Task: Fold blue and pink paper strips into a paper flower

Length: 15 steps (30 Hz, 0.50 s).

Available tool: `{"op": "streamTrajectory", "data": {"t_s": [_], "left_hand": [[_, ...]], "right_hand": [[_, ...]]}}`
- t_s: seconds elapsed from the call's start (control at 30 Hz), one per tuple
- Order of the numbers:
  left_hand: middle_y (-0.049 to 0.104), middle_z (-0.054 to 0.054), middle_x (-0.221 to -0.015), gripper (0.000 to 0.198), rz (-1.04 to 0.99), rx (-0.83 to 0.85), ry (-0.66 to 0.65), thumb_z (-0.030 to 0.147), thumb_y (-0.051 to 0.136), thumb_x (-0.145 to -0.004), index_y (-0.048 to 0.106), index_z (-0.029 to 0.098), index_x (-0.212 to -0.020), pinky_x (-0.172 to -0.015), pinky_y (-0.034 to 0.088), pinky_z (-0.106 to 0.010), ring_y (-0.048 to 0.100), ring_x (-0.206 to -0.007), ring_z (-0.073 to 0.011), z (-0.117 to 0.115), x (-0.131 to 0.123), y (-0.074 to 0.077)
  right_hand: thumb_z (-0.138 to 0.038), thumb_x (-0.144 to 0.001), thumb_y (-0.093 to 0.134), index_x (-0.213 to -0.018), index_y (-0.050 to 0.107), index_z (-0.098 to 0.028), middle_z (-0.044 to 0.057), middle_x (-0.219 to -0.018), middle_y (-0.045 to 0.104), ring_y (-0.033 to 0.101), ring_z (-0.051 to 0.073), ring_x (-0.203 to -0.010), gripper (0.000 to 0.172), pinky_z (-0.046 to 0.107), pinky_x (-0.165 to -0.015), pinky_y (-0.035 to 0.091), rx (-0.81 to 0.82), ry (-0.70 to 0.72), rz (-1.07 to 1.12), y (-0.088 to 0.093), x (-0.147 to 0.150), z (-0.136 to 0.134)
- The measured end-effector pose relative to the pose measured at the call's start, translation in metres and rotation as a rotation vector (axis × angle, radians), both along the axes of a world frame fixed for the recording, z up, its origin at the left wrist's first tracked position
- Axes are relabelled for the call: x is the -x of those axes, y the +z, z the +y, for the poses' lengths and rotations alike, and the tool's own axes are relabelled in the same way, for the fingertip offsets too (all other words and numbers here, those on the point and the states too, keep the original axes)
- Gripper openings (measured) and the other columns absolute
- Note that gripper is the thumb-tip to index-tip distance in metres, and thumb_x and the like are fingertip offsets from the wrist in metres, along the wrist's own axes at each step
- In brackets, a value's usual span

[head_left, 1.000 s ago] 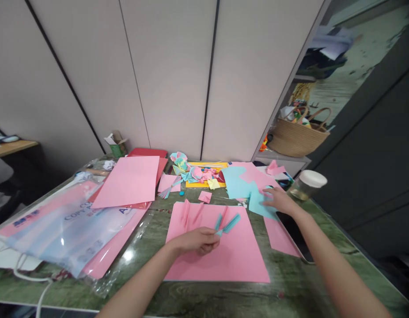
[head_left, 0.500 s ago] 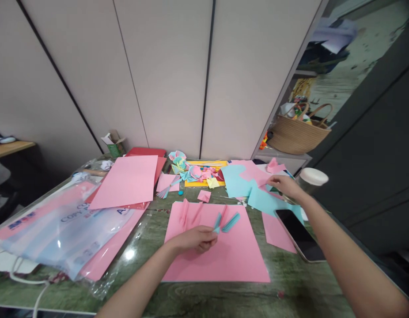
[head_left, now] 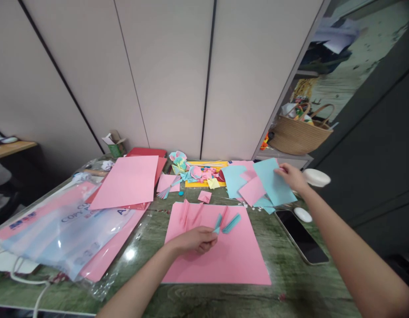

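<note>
My left hand (head_left: 194, 240) rests on a large pink sheet (head_left: 217, 256) and pinches the base of a small folded blue paper piece (head_left: 226, 223). Folded pink strips (head_left: 187, 212) lie on the same sheet, just beyond it. My right hand (head_left: 292, 176) is out at the far right and grips the edge of a stack of blue and pink paper sheets (head_left: 269, 185), tilted up off the green table (head_left: 204, 296).
A phone (head_left: 300, 240) and a white oval object (head_left: 303, 214) lie to the right. Beyond are a white-lidded jar (head_left: 316, 178), a woven basket (head_left: 299, 132), paper scraps (head_left: 194, 174), pink sheets (head_left: 126, 181) and a plastic-wrapped paper pack (head_left: 58, 225).
My right hand moved from the blue paper by the phone toward the back right and lifted the blue and pink sheets, uncovering the phone and the white oval object. My left hand stayed put.
</note>
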<state>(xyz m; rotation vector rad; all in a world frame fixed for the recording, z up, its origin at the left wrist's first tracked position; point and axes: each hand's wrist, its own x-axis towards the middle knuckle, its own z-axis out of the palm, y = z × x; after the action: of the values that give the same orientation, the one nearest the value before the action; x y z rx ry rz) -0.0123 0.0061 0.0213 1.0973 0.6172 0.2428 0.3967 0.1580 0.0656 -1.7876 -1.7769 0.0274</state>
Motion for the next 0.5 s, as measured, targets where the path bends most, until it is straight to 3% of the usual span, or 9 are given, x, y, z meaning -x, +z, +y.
{"op": "streamTrajectory", "data": {"t_s": [0.2,0.37,0.5], "left_hand": [[0.02,0.008,-0.051,0.031,-0.075,0.0,0.086,0.043,0.052,-0.073,0.037,0.016,-0.067,-0.041,0.006,-0.021,0.013,-0.042,-0.0032,0.001,-0.001,-0.001],[0.016,0.01,-0.048,0.029,-0.165,-0.027,0.451,0.039,0.055,-0.072,0.035,0.018,-0.071,-0.037,0.005,-0.02,0.009,-0.038,-0.0026,0.008,-0.003,-0.009],[0.019,0.011,-0.046,0.025,-0.159,-0.111,0.648,0.035,0.057,-0.071,0.039,0.018,-0.075,-0.035,0.007,-0.019,0.012,-0.035,-0.0018,0.016,0.0,-0.013]], "right_hand": [[-0.041,-0.072,0.049,-0.086,0.056,-0.011,0.009,-0.074,0.059,0.047,0.013,-0.058,0.034,0.026,-0.054,0.033,-0.159,-0.051,0.173,0.035,-0.001,-0.003],[-0.048,-0.072,0.049,-0.09,0.056,-0.016,0.004,-0.068,0.057,0.043,0.01,-0.048,0.037,0.023,-0.044,0.031,-0.117,0.049,0.285,0.053,0.028,-0.014],[-0.045,-0.069,0.054,-0.084,0.056,-0.019,0.002,-0.068,0.057,0.045,0.009,-0.05,0.031,0.021,-0.045,0.033,-0.001,0.249,0.412,0.07,0.069,-0.026]]}}
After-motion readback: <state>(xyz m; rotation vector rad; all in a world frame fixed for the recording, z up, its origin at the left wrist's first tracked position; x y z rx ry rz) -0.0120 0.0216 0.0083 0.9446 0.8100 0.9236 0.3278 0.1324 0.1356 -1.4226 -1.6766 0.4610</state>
